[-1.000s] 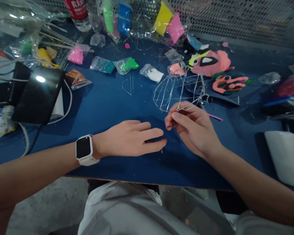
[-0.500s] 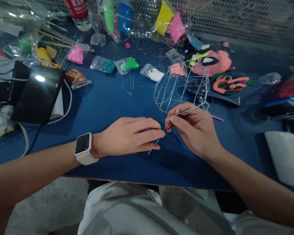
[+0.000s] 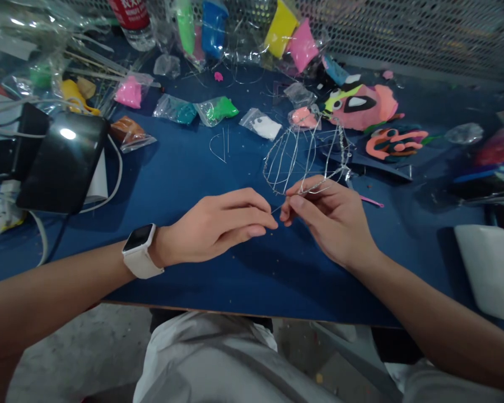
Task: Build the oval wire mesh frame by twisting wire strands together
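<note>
A silver wire frame (image 3: 294, 151), a rounded outline crossed by several thin wires, is held up off the blue table. My right hand (image 3: 331, 215) pinches its near edge between thumb and fingers. From that edge a thin loose wire (image 3: 276, 209) runs left to my left hand (image 3: 231, 221), whose fingers are closed on it; its far end is hidden behind them. The two hands are nearly touching. Behind the frame lie a dark-handled tool (image 3: 378, 165) and a pink clay figure (image 3: 367, 109).
Small bags of coloured clay, such as a green one (image 3: 223, 109) and a white one (image 3: 266, 127), lie along the back. Bent wire pieces (image 3: 224, 148) rest on the table. A black phone (image 3: 63, 162) with cables is at left, a white box (image 3: 487, 268) at right.
My left hand has turned and moved slightly up, and the wire's loose end that hung below its fingers is now out of sight. The wire frame has tilted in my right hand.
</note>
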The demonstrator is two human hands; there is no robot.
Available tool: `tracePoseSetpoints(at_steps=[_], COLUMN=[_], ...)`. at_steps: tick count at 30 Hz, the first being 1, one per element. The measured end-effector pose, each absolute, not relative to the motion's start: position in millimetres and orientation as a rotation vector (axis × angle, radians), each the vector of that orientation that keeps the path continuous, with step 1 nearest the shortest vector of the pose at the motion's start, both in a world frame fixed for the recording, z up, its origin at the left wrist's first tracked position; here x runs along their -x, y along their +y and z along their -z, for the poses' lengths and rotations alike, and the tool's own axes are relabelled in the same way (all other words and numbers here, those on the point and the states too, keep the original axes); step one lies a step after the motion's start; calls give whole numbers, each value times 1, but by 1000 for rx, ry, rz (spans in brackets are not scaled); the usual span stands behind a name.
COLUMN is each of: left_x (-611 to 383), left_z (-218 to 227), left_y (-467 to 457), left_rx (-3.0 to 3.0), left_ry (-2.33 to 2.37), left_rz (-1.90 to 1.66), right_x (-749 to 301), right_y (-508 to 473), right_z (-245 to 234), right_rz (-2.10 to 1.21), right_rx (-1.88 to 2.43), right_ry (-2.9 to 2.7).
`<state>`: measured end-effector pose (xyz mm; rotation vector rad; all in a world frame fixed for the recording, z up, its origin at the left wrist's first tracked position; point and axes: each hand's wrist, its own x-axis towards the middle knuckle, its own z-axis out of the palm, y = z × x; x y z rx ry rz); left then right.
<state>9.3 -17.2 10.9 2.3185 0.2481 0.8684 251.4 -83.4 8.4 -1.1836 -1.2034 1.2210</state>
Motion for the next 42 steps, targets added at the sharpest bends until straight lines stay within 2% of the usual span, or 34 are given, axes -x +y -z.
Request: tracePoseSetpoints(at_steps=[6, 14, 19, 30, 36, 42], left_x=[-9, -16, -19, -15, -11, -10], left_z=[-15, -17, -15, -7, -9, -9], left_y=[-17, -22, -25, -18, -15, -14], left_rx=[-2010, -1656, -1425, -1106, -1118, -1106], left_ry=[419, 521, 490, 443, 411, 405], left_rz=[-891, -495, -327, -308, -300, -303], right_x=[-258, -254, -253, -260, -265, -265], right_y=[-81, -91, -93, -97, -93, -90], right_z=[-10, -8, -14, -9, -8, -14], right_rz=[-984, -739, -757, -1017, -924, -643], right_rx=[1246, 1142, 1132, 906, 839, 746], right_ry=[-1391, -1739, -1831, -1815, -1953, -2197])
